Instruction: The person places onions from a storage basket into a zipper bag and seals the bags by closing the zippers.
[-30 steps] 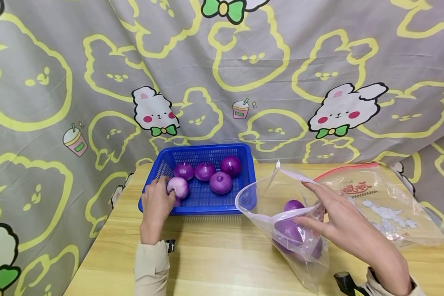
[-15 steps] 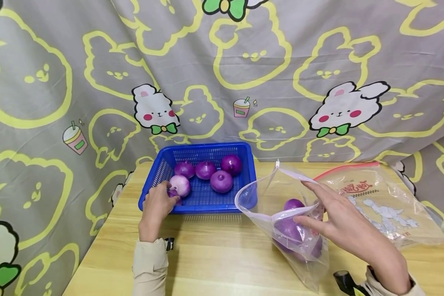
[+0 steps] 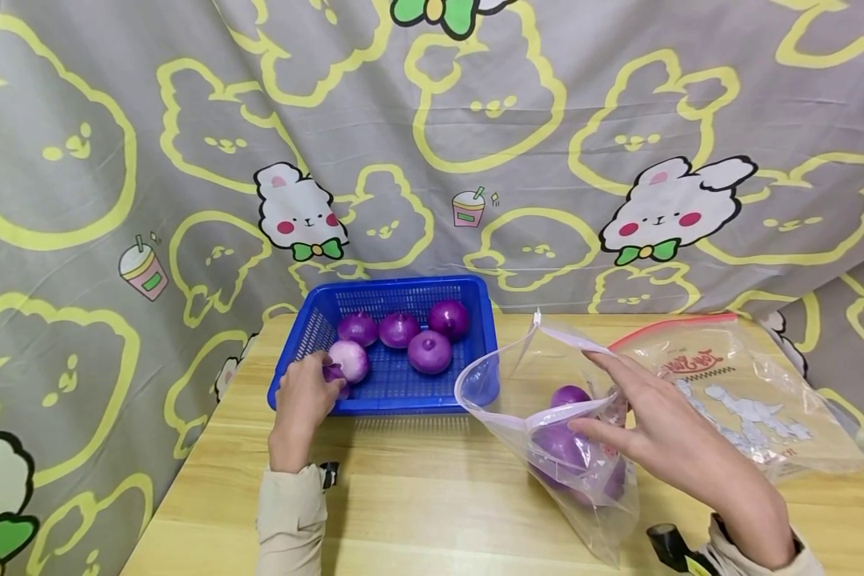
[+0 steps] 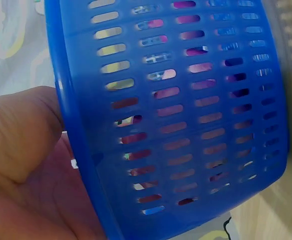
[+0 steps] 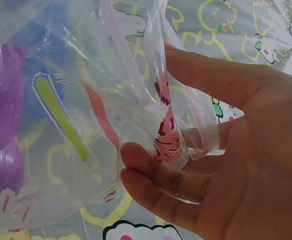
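Observation:
My left hand (image 3: 304, 400) reaches over the front left corner of a blue plastic basket (image 3: 403, 405). Its fingers curl round a red onion (image 3: 337, 378), largely covered by the hand. Touching that one is another onion (image 3: 350, 360) with its pale root end showing. In the left wrist view the basket's slotted wall (image 4: 186, 125) hides the fingertips. With my right hand (image 3: 662, 424) I hold the mouth of a clear zip bag (image 3: 504, 400) wide. The bag's bunched edge lies among the fingers in the right wrist view, and purple onions (image 5: 3, 100) sit inside.
Several more onions (image 3: 430, 352) lie in the basket's back and middle. A flat clear bag with a red zip (image 3: 727, 400) lies at the right of the wooden table (image 3: 418, 496). A patterned curtain (image 3: 432, 120) hangs directly behind.
The left fingers have shifted slightly lower, from beside the pale-ended onion to the onion in front of it. That pale-ended onion has rolled a little. The right hand and bag stay almost still.

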Demonstrator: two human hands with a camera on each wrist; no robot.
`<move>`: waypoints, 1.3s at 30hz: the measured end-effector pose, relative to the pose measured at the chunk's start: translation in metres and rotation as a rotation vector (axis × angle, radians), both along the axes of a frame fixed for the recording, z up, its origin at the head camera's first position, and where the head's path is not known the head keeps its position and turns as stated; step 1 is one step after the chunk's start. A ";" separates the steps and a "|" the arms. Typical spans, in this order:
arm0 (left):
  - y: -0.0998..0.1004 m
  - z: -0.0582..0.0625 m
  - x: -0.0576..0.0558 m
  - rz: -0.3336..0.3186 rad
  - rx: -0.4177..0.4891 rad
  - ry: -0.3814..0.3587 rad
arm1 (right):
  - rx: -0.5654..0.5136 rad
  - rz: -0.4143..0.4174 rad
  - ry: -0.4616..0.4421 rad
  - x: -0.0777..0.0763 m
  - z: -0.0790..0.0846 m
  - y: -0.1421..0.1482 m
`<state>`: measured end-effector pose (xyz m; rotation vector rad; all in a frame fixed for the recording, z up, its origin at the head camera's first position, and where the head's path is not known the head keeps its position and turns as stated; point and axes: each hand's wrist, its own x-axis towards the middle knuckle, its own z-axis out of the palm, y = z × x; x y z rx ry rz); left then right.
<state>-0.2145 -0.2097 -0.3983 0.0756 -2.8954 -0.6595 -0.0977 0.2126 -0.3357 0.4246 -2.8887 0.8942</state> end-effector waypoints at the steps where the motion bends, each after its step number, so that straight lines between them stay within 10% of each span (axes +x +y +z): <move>1: 0.000 0.000 0.000 0.002 0.002 0.005 | 0.002 0.001 0.003 0.000 0.000 0.000; 39: 0.010 0.012 0.003 -0.015 0.043 0.281 | 0.005 0.008 -0.018 0.001 0.001 0.000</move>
